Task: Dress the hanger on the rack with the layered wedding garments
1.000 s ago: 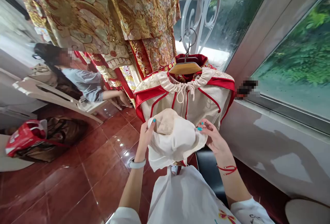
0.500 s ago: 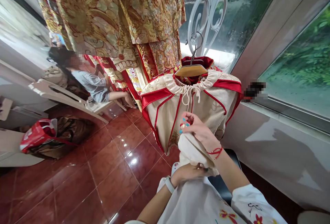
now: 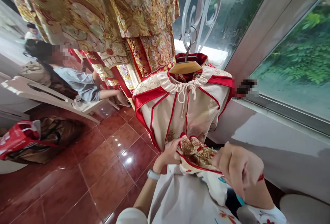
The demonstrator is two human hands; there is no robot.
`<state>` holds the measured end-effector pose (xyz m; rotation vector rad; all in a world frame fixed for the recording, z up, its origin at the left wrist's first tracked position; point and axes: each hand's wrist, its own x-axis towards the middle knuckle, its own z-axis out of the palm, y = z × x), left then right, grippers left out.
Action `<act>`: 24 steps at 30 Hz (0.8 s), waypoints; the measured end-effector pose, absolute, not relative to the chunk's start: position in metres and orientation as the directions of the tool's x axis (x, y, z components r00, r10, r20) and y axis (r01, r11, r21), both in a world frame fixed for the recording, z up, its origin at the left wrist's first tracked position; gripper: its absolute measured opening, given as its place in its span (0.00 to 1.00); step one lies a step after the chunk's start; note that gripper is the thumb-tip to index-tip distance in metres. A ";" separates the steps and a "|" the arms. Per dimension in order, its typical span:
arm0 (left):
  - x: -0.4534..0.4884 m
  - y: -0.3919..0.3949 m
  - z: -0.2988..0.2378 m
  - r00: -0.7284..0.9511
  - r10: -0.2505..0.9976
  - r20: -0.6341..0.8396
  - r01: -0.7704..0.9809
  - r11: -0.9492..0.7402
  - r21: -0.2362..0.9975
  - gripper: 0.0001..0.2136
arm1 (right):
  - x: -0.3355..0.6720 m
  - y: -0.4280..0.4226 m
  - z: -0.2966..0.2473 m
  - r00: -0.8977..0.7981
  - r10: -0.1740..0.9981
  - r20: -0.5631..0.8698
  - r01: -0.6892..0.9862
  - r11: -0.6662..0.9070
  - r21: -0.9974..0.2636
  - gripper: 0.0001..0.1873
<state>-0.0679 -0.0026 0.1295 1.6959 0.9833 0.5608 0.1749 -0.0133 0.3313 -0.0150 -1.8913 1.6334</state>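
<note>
Embroidered hem point(image 3: 197, 153), gold and red thread on cream cloth with red piping, folded up and held low centre, just under the hanging garment and over the person's lap. Surface looks dense and raised, edge curved. Left hand point(image 3: 170, 153) pinches the hem's left edge, fingers closed on the cloth, white band on the wrist. Right hand point(image 3: 238, 167) fisted around the hem's right side, close to the camera and blurred, red string at the wrist; teal nails just visible below it. Plain white lining cloth point(image 3: 215, 186) sags from the hem under the right hand, soft and wrinkled.

The hem belongs to a cream garment point(image 3: 180, 110) with red satin bands and thin red piping lines, gathered drawstring neck with a tied cord, smooth sheen. It hangs on a wooden hanger point(image 3: 185, 67) with a metal hook, hooked on white scrolled ironwork point(image 3: 199, 7). Behind and to the left hang heavy gold brocade robes point(image 3: 85, 14), stiff, thickly patterned.

Floor point(image 3: 103, 182) is glossy dark red tile with light glare spots. Right side: white wall ledge point(image 3: 283, 148) and a window point(image 3: 296, 52) with green foliage outside. Left: another person point(image 3: 77, 83) in a grey top seated near a white chair point(image 3: 38, 93), hand reaching toward red fabric. Red plastic bag point(image 3: 18, 138) and brown crumpled cloth point(image 3: 59, 132) on the floor at far left.
</note>
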 end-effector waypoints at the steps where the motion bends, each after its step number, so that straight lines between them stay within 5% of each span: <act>1: -0.064 -0.002 0.126 0.618 0.778 -0.111 0.318 -0.118 0.941 0.25 | 0.177 -0.016 0.330 -0.778 0.452 0.435 -0.356 0.252 -0.900 0.24; 4: -0.064 -0.013 0.113 0.656 0.728 -0.198 0.333 -0.044 0.942 0.16 | 0.193 -0.025 0.329 -0.675 0.626 0.391 -0.210 0.345 -0.915 0.21; 10: -0.117 -0.043 0.113 0.203 0.969 -0.142 0.439 0.039 0.898 0.09 | 0.230 -0.041 0.309 -0.492 0.847 0.199 0.463 0.449 -0.764 0.14; 15: -0.140 -0.042 0.148 -0.267 0.964 0.004 0.370 0.099 0.924 0.11 | 0.241 -0.036 0.260 -0.263 0.864 0.430 0.741 0.466 -0.483 0.16; 17: -0.143 -0.043 0.160 -0.293 0.954 0.068 0.406 0.060 0.912 0.11 | 0.245 -0.035 0.244 -0.122 0.799 0.589 0.795 0.434 -0.424 0.15; 20: -0.152 -0.050 0.164 -0.091 0.995 -0.027 0.477 0.067 0.877 0.12 | 0.241 -0.036 0.222 0.076 0.677 0.732 0.873 0.309 -0.377 0.18; 22: -0.163 -0.054 0.158 0.046 0.983 -0.177 0.495 0.131 0.859 0.13 | 0.229 -0.038 0.204 0.090 0.706 0.702 0.865 0.294 -0.406 0.19; 24: -0.179 -0.057 0.152 -0.019 0.971 -0.237 0.477 0.217 0.852 0.15 | 0.210 -0.040 0.183 0.011 0.798 0.602 0.795 0.358 -0.489 0.20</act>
